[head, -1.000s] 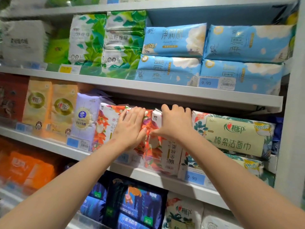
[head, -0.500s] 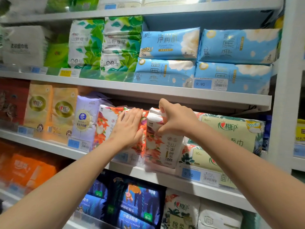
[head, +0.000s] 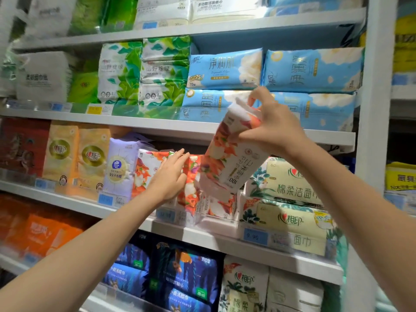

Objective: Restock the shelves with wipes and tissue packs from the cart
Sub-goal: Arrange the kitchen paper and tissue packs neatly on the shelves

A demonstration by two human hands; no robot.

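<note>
My right hand [head: 270, 129] grips the top of an orange-flowered tissue pack [head: 229, 158], which hangs tilted in front of the middle shelf [head: 202, 237], lifted clear of its row. My left hand [head: 168, 176] lies with straight fingers flat against the other orange-flowered packs [head: 148, 172] that stand on that shelf, touching their fronts. More of the same packs [head: 216, 206] sit low behind the shelf's front strip, below the lifted one.
Cream-and-green packs [head: 290, 199] are stacked to the right on the same shelf, a lilac pack [head: 119, 170] and gold packs [head: 76, 158] to the left. Blue packs [head: 310, 70] fill the shelf above. A white upright post [head: 373, 109] bounds the bay at right.
My right hand has pulled the flowered pack out of its row and raised it up and to the right, tilting it. My left hand stays on the standing packs.
</note>
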